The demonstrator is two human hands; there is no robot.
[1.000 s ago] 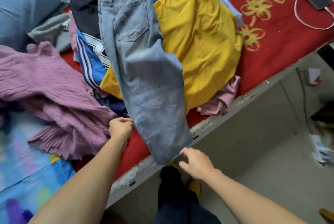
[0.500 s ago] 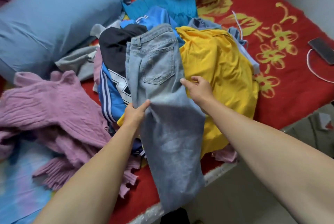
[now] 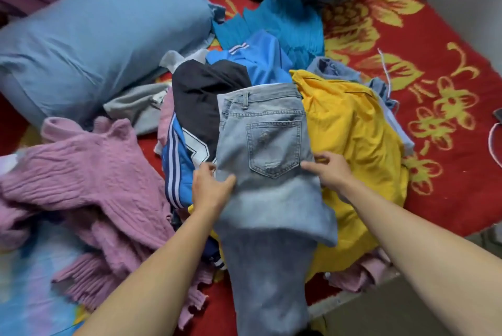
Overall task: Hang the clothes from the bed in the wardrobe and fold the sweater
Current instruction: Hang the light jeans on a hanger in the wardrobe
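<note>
Your left hand (image 3: 212,190) and right hand (image 3: 330,171) each pinch one side of the light-blue jeans (image 3: 267,129); lift both sides level.

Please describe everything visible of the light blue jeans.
The jeans are pale, faded denim; waistband, a belt loop and a worn back pocket show. They lie back up on the clothes pile, waistband far from the person, legs running down toward the edge of the bed. The left hand grips their left edge, the right hand their right edge, beside the pocket.
</note>
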